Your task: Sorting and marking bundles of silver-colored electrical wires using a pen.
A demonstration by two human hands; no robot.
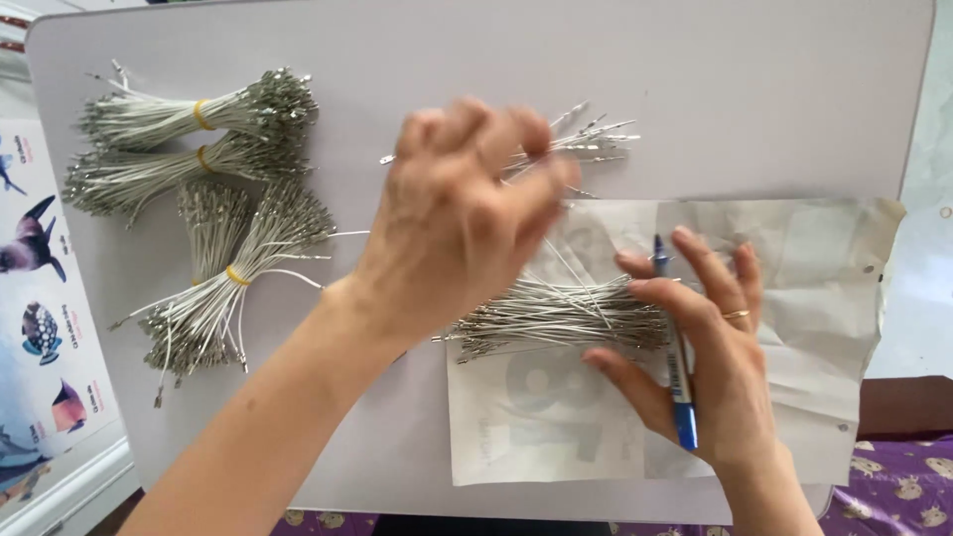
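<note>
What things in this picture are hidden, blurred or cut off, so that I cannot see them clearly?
Head view:
- left hand: blurred; its fingertip grip cannot be told.
- loose wires: partly covered by both hands.
- blue pen: its middle hidden between fingers of the right hand.
- crumpled paper: its faded print is unreadable.
- animal poster: cut off by the left edge.
- banded wire bundles: terminals too small to tell.

A single head-worn camera looks steeply down from close above onto the grey bench (635, 60), its far edge at the top.

Pale grey table (635, 60) in daylight — purple patterned cloth (893, 486) beneath.
</note>
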